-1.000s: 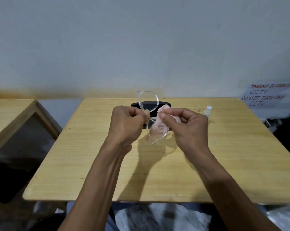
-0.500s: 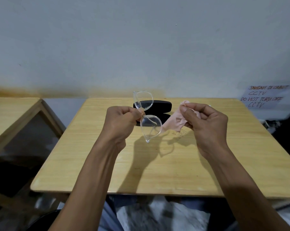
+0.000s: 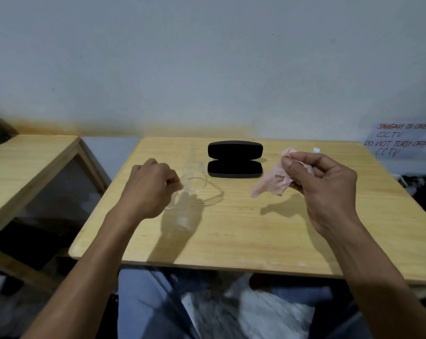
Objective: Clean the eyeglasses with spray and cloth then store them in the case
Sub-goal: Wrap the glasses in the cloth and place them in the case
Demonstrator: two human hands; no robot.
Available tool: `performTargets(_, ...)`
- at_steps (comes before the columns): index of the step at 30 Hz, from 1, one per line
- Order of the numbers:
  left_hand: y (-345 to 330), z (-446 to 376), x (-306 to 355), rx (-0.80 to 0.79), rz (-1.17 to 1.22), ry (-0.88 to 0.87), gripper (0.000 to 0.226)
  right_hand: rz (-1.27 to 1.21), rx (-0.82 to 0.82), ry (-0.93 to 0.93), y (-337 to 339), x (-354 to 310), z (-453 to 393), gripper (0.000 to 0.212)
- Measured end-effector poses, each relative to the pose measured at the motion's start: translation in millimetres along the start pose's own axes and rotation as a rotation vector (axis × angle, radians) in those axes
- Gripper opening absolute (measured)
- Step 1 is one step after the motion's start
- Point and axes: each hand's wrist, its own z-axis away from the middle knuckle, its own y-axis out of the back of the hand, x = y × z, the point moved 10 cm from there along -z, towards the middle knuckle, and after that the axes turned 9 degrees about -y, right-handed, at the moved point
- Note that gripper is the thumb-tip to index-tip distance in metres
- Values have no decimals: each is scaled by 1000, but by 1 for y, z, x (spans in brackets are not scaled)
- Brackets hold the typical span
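Head view, wall note "DO NOT TURN OFF CCTV"

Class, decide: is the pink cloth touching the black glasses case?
Apart. The head view shows bare table between the cloth, pinched in the right hand, and the open case.

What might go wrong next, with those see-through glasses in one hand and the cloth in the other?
Two risks, as I judge it. The left hand holds the clear-framed eyeglasses only at one edge, low over the wooden table; they look blurred, so they may slip or knock the wood and scratch. The pink cleaning cloth dangles from the right hand beside the open black case and might drag across the tabletop, picking up grit.
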Motion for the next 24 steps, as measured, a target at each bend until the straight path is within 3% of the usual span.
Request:
performTargets(5,-30,9,-10,-159,-245,-108,21,25,-16,0,-4,1,6,11)
performTargets(12,-43,5,-16,-195,-231,-144,17,49,-21,-28,-7,8,9,13)
performTargets(15,-43,5,-25,-179,-196,-116,30,64,-26,-38,-9,11,10,13)
performTargets(19,-18,6,-12,40,87,-99,50,73,-45,-70,-16,14,13,11)
performTargets(24,6,3,9,272,567,63,22,45,-79,-106,-26,12,17,9)
